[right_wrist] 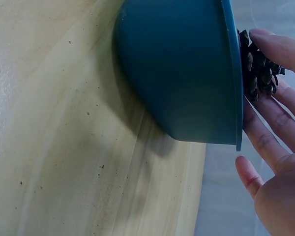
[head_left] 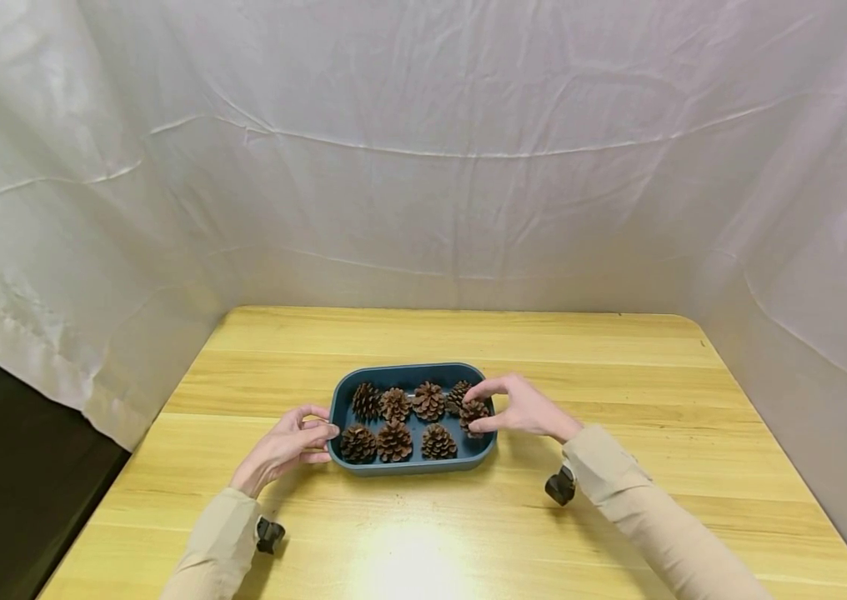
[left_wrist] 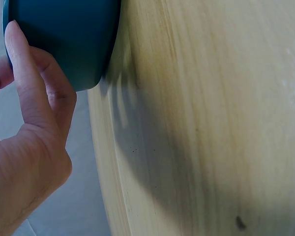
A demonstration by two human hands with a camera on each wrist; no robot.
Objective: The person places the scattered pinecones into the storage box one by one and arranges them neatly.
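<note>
A dark blue rounded rectangular tray [head_left: 410, 468] sits on the table with several brown pine cones in it. At its left end, my left hand [head_left: 287, 442] pinches the rim, thumb on top and fingers around the outer wall. In the left wrist view the thumb [left_wrist: 24, 69] lies along the tray wall [left_wrist: 69, 34]. My right hand [head_left: 524, 408] reaches over the right end and holds a pine cone [head_left: 474, 417] between thumb and fingers. From the right wrist, that pine cone [right_wrist: 258, 66] shows just above the rim, partly hidden by the tray.
The tray stands on a light wooden table [head_left: 618, 358]. Pale cloth [head_left: 423, 208] hangs around the back and sides. A dark surface [head_left: 11, 483] lies beyond the table's left edge. Each wrist wears a small black camera.
</note>
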